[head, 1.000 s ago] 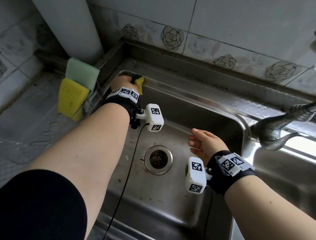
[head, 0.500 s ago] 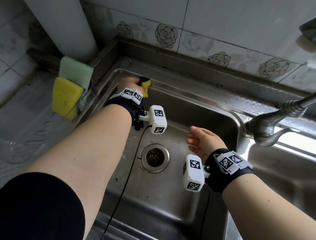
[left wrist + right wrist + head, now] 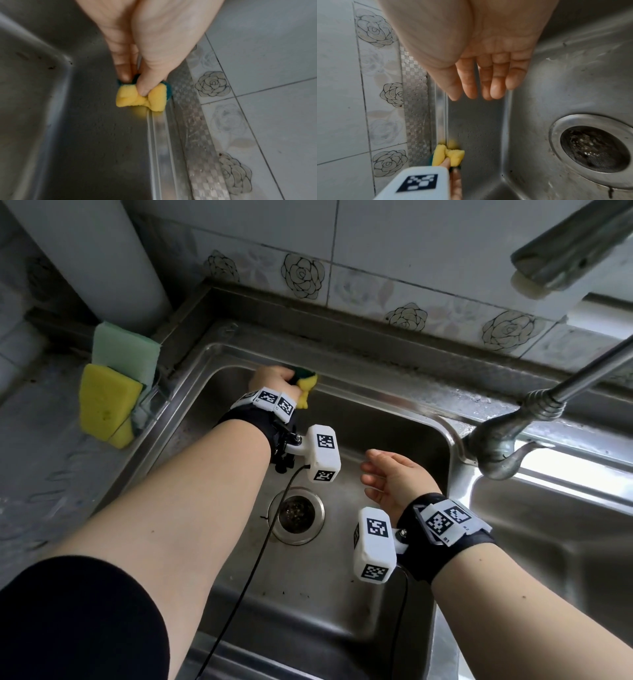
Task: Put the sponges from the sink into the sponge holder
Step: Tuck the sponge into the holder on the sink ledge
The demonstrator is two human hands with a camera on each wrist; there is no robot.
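Note:
My left hand point(image 3: 274, 380) pinches a yellow sponge with a dark green back point(image 3: 306, 386) against the rear wall of the steel sink point(image 3: 342, 628), near its back left corner. The left wrist view shows thumb and fingers squeezing the sponge point(image 3: 142, 96) into a folded shape; the right wrist view also shows that sponge point(image 3: 447, 155). The sponge holder point(image 3: 150, 402) stands on the counter left of the sink. It holds a yellow sponge point(image 3: 106, 404) and a pale green sponge point(image 3: 125, 350). My right hand point(image 3: 394, 477) hovers empty over the sink, fingers relaxed point(image 3: 488, 81).
The drain strainer point(image 3: 297, 513) sits in the sink floor between my arms. A metal faucet point(image 3: 513, 436) rises at the right, with a second basin point(image 3: 565, 525) beyond it. A white pipe point(image 3: 96, 258) stands behind the holder. Flower-patterned tiles point(image 3: 303, 275) line the wall.
My left hand with the pinched sponge has shifted a little to the right along the sink's rear wall, away from the holder. The right hand has stayed over the sink.

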